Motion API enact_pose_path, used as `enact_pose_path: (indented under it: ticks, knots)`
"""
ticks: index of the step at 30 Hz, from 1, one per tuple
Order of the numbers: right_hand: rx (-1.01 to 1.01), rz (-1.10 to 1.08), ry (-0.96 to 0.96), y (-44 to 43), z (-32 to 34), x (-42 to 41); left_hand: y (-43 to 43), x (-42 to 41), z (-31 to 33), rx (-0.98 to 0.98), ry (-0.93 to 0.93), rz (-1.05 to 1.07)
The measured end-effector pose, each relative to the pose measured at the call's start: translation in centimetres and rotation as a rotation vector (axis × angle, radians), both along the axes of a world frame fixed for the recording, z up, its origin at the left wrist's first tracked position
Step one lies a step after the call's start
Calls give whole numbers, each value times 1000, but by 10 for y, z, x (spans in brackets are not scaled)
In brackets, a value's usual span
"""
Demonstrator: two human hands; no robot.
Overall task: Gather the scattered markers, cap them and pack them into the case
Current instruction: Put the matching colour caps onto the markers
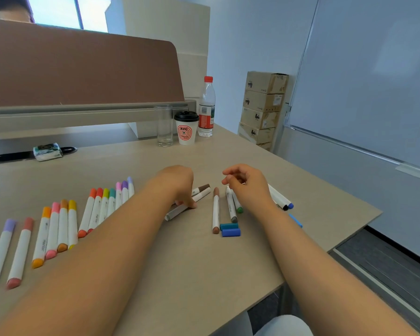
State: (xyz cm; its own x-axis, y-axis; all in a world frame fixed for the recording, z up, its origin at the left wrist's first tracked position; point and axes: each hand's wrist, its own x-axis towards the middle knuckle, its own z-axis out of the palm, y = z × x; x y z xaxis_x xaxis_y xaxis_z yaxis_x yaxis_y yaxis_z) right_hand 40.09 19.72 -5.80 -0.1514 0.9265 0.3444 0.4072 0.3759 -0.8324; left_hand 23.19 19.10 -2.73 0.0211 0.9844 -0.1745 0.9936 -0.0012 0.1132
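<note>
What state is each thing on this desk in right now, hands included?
Water bottle: upright, red cap on.
Paper cup: upright, lid on.
Glass: upright, empty.
Left markers: lying flat, capped.
Blue caps: off, lying loose.
Left hand: fingers pinch brown markers.
Right hand: fingers curled; grip unclear.

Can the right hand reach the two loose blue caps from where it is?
Probably yes: the loose blue caps lie uncovered on the table, just nearer the person than the right hand, with nothing between them.
</note>
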Motion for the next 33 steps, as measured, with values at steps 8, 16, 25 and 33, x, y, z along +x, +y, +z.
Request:
enact_pose_path:
  ticks: [8, 16, 25, 33]
  knots:
    - [8, -37, -5, 3, -2, 6, 4, 5, -7, 202, 173, -20]
    - [33, -117, 14, 4, 2, 21, -5, 42, -8, 228, -277, -209]
    - [15, -224, 43, -3, 6, 60, -12, 57, -18, 156, -92, -294]
    - [-146, -110, -343, -24, 13, 83, -12, 65, -18, 135, -90, -155]
